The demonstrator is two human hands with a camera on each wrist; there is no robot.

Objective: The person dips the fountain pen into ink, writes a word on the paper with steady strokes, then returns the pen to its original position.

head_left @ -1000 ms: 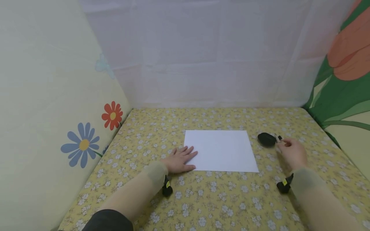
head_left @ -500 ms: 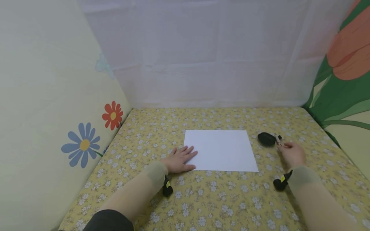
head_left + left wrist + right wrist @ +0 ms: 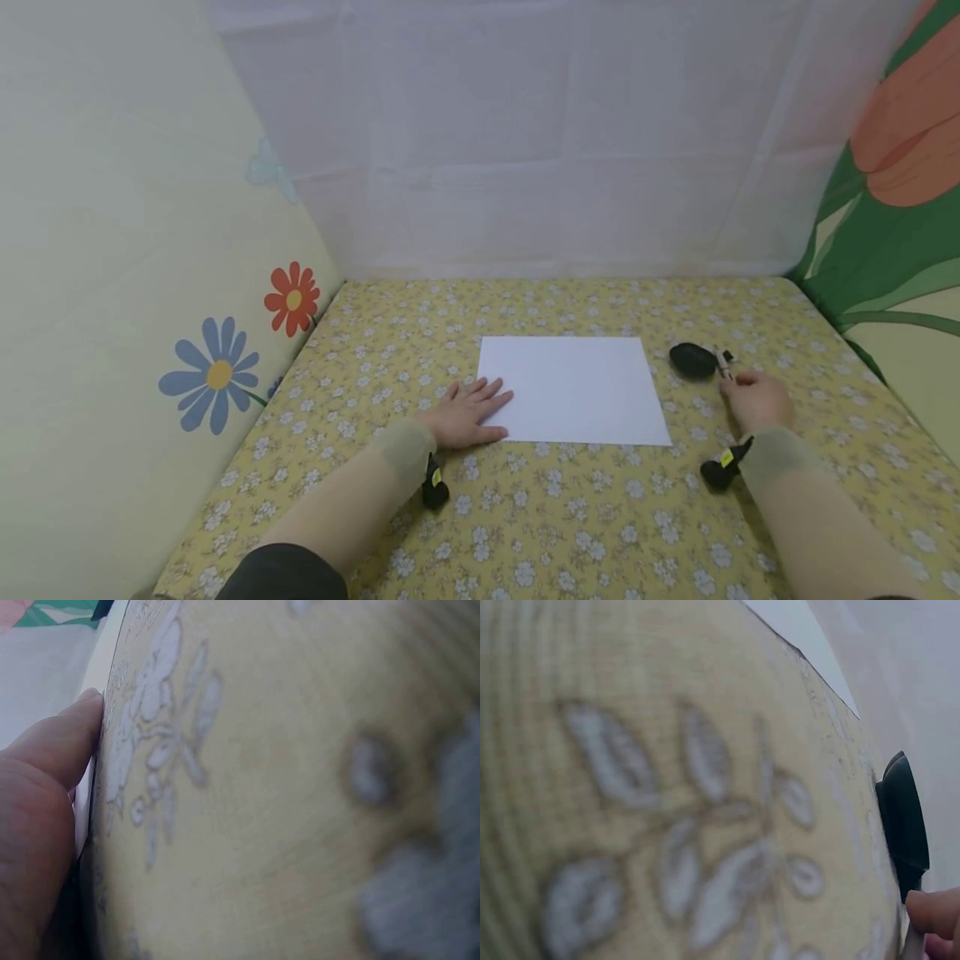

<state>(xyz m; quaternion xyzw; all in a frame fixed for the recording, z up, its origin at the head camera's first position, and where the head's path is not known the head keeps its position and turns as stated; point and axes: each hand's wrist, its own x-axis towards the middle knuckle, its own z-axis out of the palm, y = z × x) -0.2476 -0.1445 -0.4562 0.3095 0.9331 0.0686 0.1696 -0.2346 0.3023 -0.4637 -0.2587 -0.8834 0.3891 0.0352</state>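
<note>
My left hand (image 3: 467,415) lies flat with spread fingers on the left edge of a white sheet of paper (image 3: 577,387). In the left wrist view, part of that hand (image 3: 45,795) shows beside the paper's edge. At the right, the thumb and forefinger of my right hand (image 3: 759,403) pinch the near end of a slim, light pen-like stick (image 3: 723,365) with a black end. Just left of the stick sits a black oval object (image 3: 693,360), its kind unclear. The right wrist view shows this dark object (image 3: 904,817) close to my fingertips (image 3: 934,911).
A yellow floral cloth (image 3: 570,517) covers the table. White fabric (image 3: 562,142) hangs behind it. Panels with painted flowers flank the table, the left one (image 3: 112,208) pale and the right one (image 3: 892,275) green and orange.
My right hand has drawn slightly back toward me, and more of the stick shows beyond its fingertips. The stick and black object stay nearly in place. My left hand has not moved.
</note>
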